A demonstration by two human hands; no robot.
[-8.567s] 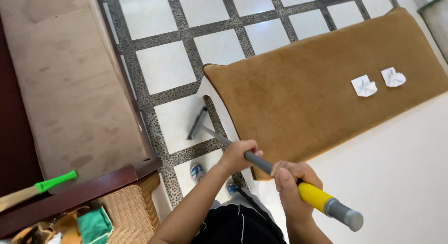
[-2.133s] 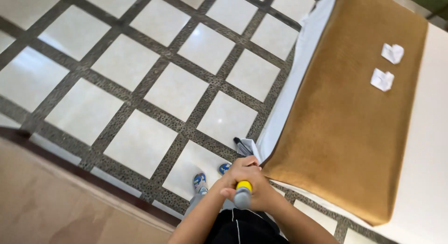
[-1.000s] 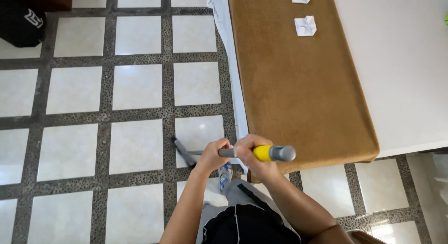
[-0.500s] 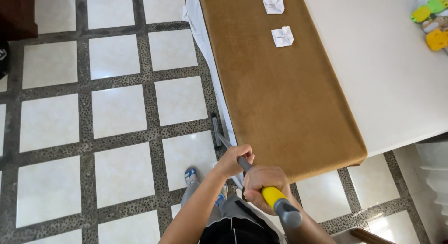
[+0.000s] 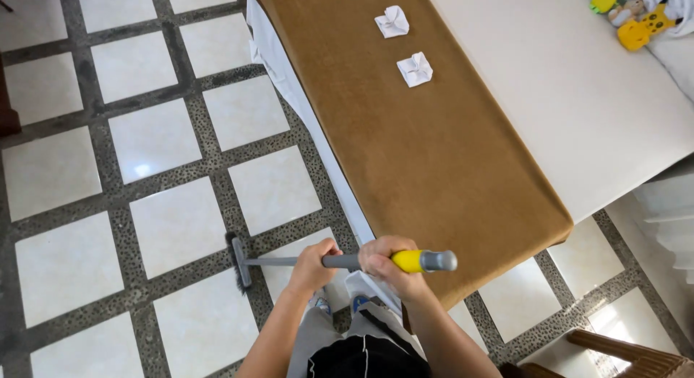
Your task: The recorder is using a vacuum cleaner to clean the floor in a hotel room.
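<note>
I hold a grey broom with both hands. My left hand [image 5: 312,265] grips the grey handle [image 5: 282,261] lower down. My right hand [image 5: 383,261] is closed just below the yellow grip [image 5: 408,261] near the handle's top end. The dark broom head [image 5: 237,261] rests on the tiled floor [image 5: 159,139] to my left, on a speckled dark grout band. My feet in blue-and-white slippers [image 5: 359,303] stand beside the bed corner.
A bed with a brown runner [image 5: 405,147] and white sheet [image 5: 578,96] fills the right side; two folded white paper pieces [image 5: 415,69] lie on the runner. Colourful plush toys [image 5: 636,16] sit at top right. A wooden chair arm [image 5: 622,349] is at bottom right.
The broom head has swung out leftward from the bed's edge onto the open floor tiles. The view has shifted, showing more of the bed and toys.
</note>
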